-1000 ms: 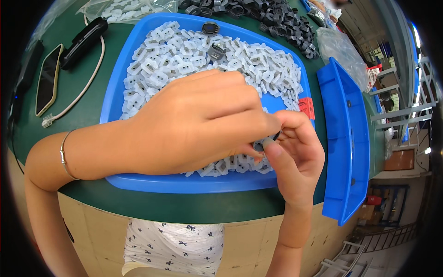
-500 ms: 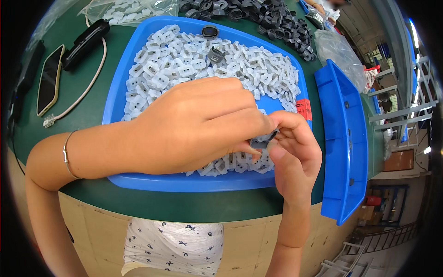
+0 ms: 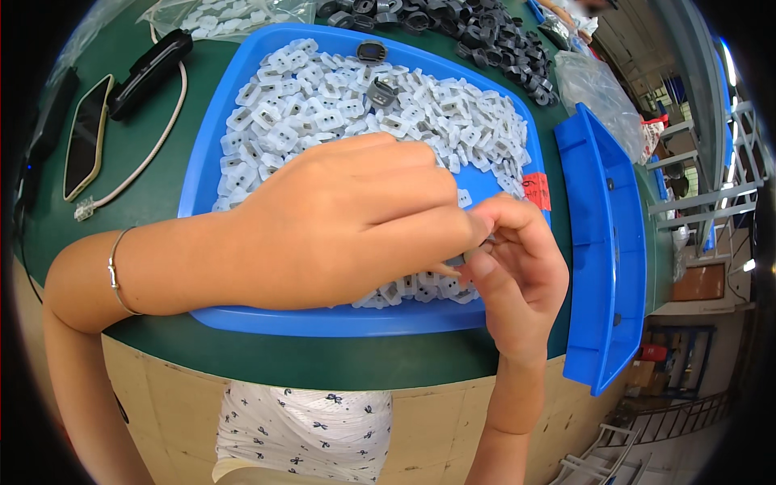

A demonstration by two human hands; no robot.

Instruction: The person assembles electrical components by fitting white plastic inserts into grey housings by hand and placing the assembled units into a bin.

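My left hand [image 3: 356,222] reaches across the blue tray [image 3: 339,322], its fingers pinched together. Facing it, my right hand [image 3: 521,279] has thumb and index finger closed on the same small dark grey plastic part [image 3: 456,260]. Fingers cover most of that part, so its full shape is hidden. Beneath both hands the tray is heaped with translucent white plastic pieces [image 3: 299,89], each with small dark holes. Two dark pieces rest on the heap: a grey clip-like housing [image 3: 381,93] and a black one [image 3: 371,52] by the far rim.
A long blue bin [image 3: 586,267] with a few small dark pieces stands at right. Behind the tray lie a pile of dark grey parts [image 3: 485,40] and a plastic bag of white pieces [image 3: 222,18]. At left are a phone [image 3: 87,137], a black handset [image 3: 149,73] and a cable [image 3: 158,153].
My hands have shifted slightly right and closed more tightly around the dark grey part, which shows less now.
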